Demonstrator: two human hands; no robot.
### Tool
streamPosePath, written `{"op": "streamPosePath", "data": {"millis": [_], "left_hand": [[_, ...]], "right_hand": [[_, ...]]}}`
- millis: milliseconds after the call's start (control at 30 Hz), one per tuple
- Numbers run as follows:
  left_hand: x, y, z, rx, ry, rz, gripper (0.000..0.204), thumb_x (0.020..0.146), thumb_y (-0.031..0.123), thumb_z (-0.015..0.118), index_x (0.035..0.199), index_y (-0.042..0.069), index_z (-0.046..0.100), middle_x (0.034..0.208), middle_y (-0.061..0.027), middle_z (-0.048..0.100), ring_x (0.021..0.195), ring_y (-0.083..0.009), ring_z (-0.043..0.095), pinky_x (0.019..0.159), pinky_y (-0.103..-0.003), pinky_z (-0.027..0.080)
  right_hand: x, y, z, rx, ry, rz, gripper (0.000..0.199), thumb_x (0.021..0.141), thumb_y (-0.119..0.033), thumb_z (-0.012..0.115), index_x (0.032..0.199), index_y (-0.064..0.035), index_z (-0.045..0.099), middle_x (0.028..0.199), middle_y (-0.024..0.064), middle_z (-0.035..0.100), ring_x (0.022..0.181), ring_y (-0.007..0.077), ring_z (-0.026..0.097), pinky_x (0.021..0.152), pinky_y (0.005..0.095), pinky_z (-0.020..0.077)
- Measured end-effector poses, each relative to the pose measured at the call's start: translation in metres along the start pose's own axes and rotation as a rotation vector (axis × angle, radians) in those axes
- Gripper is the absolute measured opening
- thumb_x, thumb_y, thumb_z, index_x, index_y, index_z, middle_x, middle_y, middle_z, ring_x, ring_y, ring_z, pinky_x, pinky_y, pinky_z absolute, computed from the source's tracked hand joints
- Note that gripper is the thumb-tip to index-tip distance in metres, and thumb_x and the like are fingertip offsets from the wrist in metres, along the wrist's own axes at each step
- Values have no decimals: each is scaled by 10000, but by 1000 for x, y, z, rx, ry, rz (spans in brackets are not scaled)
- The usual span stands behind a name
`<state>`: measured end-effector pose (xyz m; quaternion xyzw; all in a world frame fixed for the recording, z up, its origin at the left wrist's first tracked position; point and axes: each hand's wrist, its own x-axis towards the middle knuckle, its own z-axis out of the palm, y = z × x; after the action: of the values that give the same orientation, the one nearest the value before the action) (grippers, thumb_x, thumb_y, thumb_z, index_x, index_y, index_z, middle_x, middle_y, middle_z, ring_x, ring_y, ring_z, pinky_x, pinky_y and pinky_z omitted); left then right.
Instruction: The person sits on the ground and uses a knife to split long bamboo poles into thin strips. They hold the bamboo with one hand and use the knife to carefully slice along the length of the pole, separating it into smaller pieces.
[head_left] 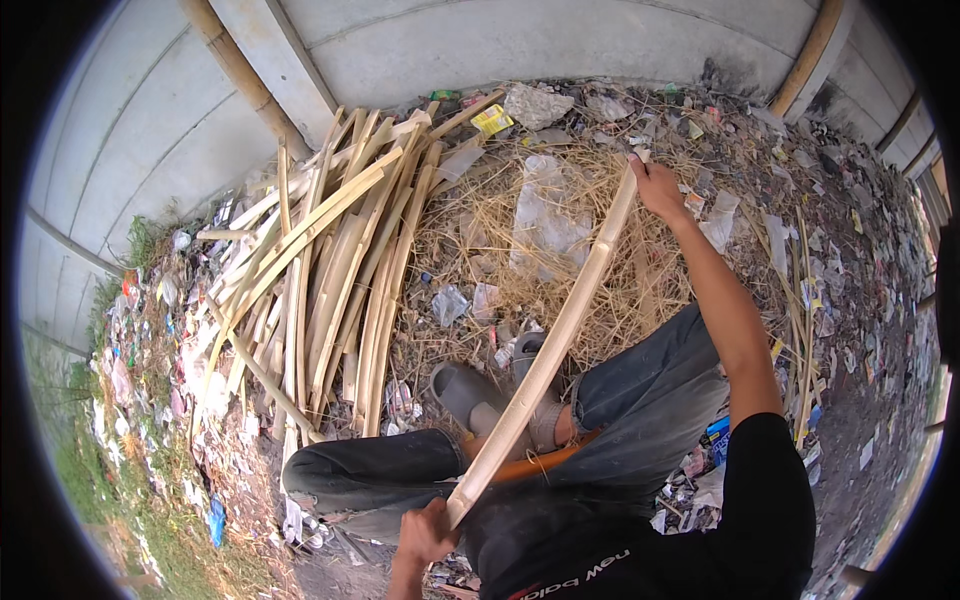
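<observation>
A long split bamboo strip (pixel 556 352) runs slantwise across my lap, its pale inner side showing. Around its lower, near end my left hand (pixel 425 533) is closed, close to my left thigh. My right hand (pixel 660 190) grips the far upper end, with that arm stretched out to the front right. Under the strip are my bent legs and grey shoes (pixel 462 392). An orange curved thing (pixel 530 467) shows partly between my legs; its kind I cannot make out.
A pile of split bamboo strips (pixel 350 255) lies at the left. Ahead, dry straw-like shavings (pixel 480 240) and a clear plastic sheet (pixel 548 215) cover littered ground. Behind stand a pale panel wall (pixel 540 50), a bamboo pole (pixel 240 70) and a rock (pixel 538 106).
</observation>
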<state>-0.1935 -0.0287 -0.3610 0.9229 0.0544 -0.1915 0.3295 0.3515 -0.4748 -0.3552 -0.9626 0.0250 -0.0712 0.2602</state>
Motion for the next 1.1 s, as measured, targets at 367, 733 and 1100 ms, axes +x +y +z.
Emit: {"op": "streamPosePath", "data": {"millis": [367,733,1100], "left_hand": [[19,12,-9,-24,88,9,348,654,255,748,868,55,559,685,-220,646,702,-459,667,635,-515,539],[42,60,-25,113,248,121,469,715,354,820,1026,63,623,853,-190,698,788,-364,714,691,-459,564],[0,186,-215,-633,591,1715,337,896,361,714,1044,67,642,1051,-130,650,945,-242,652,803,-369,532]], "right_hand": [[-60,-38,3,381,-164,27,636,980,-624,549,730,-44,620,578,9,470,549,170,518,555,404,394],[-118,-89,39,1136,-559,101,299,984,-270,673,772,-104,541,523,-65,427,383,46,349,367,270,252],[-122,-83,45,1158,-494,107,353,983,-263,666,699,-136,499,514,-70,419,385,46,343,377,269,250]]}}
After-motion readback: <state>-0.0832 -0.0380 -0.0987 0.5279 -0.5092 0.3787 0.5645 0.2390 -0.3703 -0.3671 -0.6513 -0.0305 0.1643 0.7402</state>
